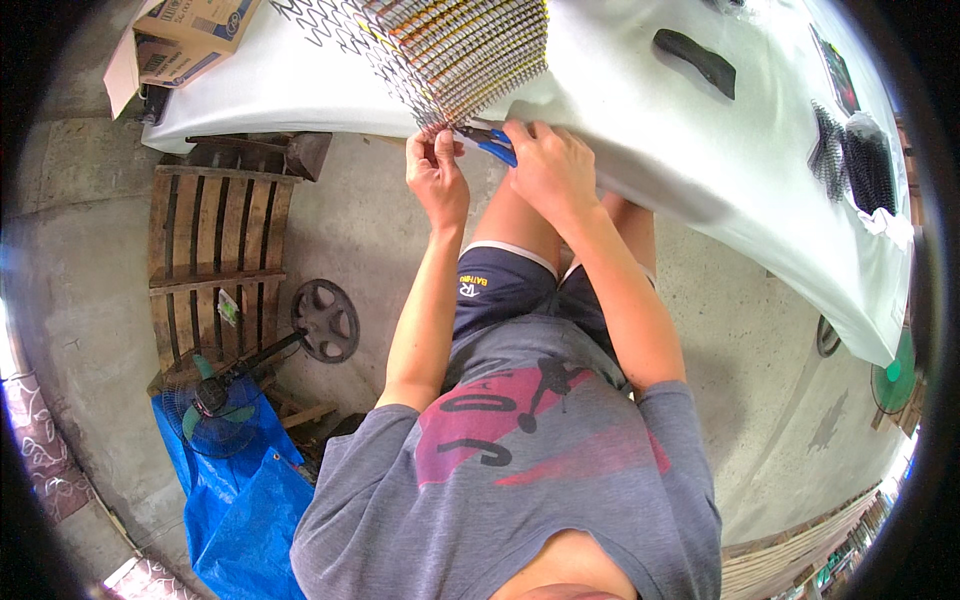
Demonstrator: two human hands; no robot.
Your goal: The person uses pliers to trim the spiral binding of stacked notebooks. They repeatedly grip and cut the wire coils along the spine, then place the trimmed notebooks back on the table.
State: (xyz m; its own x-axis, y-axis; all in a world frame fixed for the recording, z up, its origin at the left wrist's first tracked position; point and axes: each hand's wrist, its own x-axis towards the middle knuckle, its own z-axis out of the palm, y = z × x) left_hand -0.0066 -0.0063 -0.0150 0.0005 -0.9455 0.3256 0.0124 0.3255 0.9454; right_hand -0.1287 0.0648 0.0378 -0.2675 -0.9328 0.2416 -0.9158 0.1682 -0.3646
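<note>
A panel of coiled wire mesh (455, 60), silvery with yellow and orange strands woven through, lies on the white-covered table and reaches its near edge. My left hand (437, 175) pinches the mesh's near corner between thumb and fingers. In my right hand (553, 168) is a pair of blue-handled pliers (497, 148), gripped around the handles. Their dark jaws point left at the same corner, close to my left fingertips. Whether the jaws are closed on a wire is too small to tell.
On the white tablecloth (640, 110) lie a black sole-shaped piece (697, 62) and black mesh pieces (866, 165) at the right. An open cardboard box (190, 45) stands far left. Below are a wooden pallet (215, 230), a standing fan (210, 400) and a blue tarp (240, 510).
</note>
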